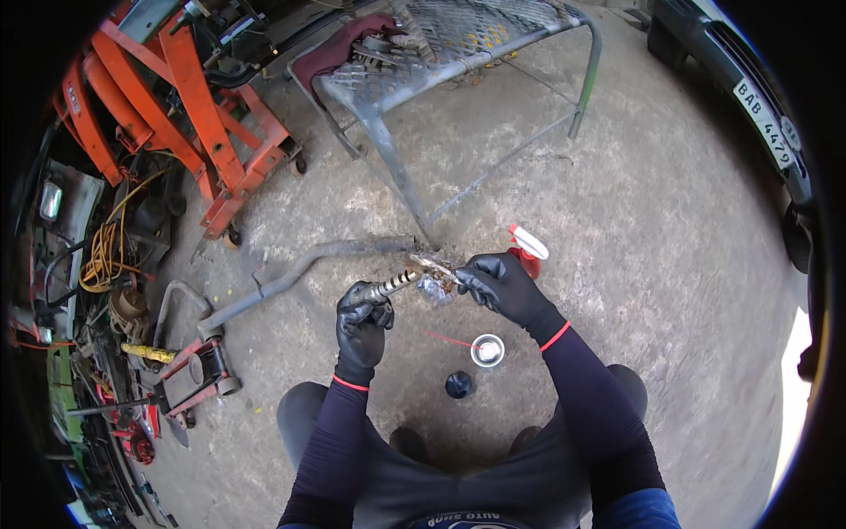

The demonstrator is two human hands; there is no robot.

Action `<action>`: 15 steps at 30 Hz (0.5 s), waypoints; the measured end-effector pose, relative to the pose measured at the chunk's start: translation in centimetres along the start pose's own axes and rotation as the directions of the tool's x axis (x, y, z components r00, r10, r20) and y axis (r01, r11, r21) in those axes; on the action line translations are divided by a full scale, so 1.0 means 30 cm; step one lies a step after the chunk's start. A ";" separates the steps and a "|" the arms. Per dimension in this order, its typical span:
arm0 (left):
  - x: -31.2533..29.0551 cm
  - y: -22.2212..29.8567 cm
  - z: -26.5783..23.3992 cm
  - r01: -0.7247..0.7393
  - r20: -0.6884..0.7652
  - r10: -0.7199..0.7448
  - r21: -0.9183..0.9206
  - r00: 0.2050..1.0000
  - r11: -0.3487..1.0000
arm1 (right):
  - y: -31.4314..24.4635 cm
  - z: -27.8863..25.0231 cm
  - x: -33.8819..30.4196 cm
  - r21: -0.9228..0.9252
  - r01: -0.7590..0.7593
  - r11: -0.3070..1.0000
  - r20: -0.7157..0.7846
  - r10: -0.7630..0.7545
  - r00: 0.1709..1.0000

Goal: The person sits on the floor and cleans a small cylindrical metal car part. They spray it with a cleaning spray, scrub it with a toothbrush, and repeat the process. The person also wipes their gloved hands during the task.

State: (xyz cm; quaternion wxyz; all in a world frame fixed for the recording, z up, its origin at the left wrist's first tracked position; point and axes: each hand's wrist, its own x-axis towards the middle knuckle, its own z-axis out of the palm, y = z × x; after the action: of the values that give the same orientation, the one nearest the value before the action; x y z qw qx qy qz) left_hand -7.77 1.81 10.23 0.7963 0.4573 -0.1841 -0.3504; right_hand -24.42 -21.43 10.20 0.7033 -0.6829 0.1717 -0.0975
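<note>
My left hand (359, 328), in a black glove, is closed round the thick end of a slotted metal spool valve (396, 283). The valve's narrow, banded end points right and slightly away from me. My right hand (500, 286), also gloved in black, pinches a slim, pale, stick-like tool (434, 264). This tool reaches left towards the valve's tip; whether they touch I cannot tell. Below it on the floor lies crumpled clear plastic (435, 289) with brownish bits. A red spray bottle (527, 257) with a white trigger stands just beyond my right hand.
Between my knees stand a spray can (487, 351) with a thin red straw and a black cap (458, 384). A bent exhaust pipe (300, 273), trolley jack (196, 375) and orange hoist (189, 106) occupy the left. Ahead is a metal-mesh bench (379, 97); a car bumper (740, 70) is far right.
</note>
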 end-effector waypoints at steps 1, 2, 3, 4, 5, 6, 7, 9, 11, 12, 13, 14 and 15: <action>0.003 0.006 0.001 -0.006 -0.008 0.006 0.027 1.000 1.000 | -0.007 -0.006 -0.001 -0.121 -0.021 0.992 -0.014 0.019 1.000; 0.005 0.014 0.001 -0.011 0.001 0.011 0.014 1.000 1.000 | -0.018 -0.014 -0.001 -0.263 -0.099 0.960 -0.045 0.090 0.995; 0.008 0.023 0.000 -0.019 0.035 0.020 -0.040 0.999 0.999 | -0.033 -0.035 -0.008 -0.128 -0.137 0.982 -0.076 0.129 0.989; 0.009 0.031 0.000 -0.068 0.016 0.066 0.152 0.998 0.986 | -0.047 -0.052 -0.011 -0.038 -0.053 0.998 -0.082 0.050 0.995; 0.008 0.039 -0.001 -0.115 0.019 0.114 0.297 0.993 0.948 | -0.062 -0.071 -0.017 0.026 -0.035 0.999 -0.103 0.038 0.994; 0.005 0.046 -0.001 -0.152 0.029 0.155 0.437 0.987 0.887 | -0.072 -0.086 -0.021 0.103 0.022 0.994 -0.098 -0.011 0.995; -0.001 0.050 0.003 -0.172 0.041 0.178 0.537 0.983 0.826 | -0.081 -0.100 -0.023 -0.009 0.087 0.996 -0.109 -0.088 0.990; -0.009 0.057 0.011 -0.212 0.082 0.204 0.602 0.975 0.770 | -0.084 -0.110 -0.024 -0.083 0.047 0.995 -0.121 -0.057 0.991; -0.009 0.068 0.021 -0.273 0.149 0.234 0.660 0.961 0.699 | -0.074 -0.108 -0.023 -0.184 0.071 0.980 -0.129 -0.096 0.987; -0.009 0.070 0.026 -0.259 0.144 0.220 0.670 0.965 0.695 | -0.065 -0.105 -0.024 -0.273 0.044 0.961 -0.074 -0.066 0.995; -0.011 0.073 0.031 -0.256 0.140 0.220 0.674 0.965 0.693 | -0.056 -0.104 -0.024 -0.359 0.031 0.933 -0.022 -0.042 0.999; -0.011 0.077 0.035 -0.263 0.149 0.222 0.671 0.964 0.693 | -0.047 -0.103 -0.026 -0.405 0.090 0.910 0.086 -0.060 0.995; -0.014 0.085 0.036 -0.218 0.085 0.210 0.593 0.974 0.775 | -0.040 -0.105 -0.023 -0.449 -0.017 0.893 -0.029 0.005 1.000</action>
State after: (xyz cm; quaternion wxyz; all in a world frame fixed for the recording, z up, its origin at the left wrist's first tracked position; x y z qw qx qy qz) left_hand -7.70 2.32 12.99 0.6445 0.6587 -0.3414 -0.1848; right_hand -26.10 -24.15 11.44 0.5246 -0.8246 0.2031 -0.0605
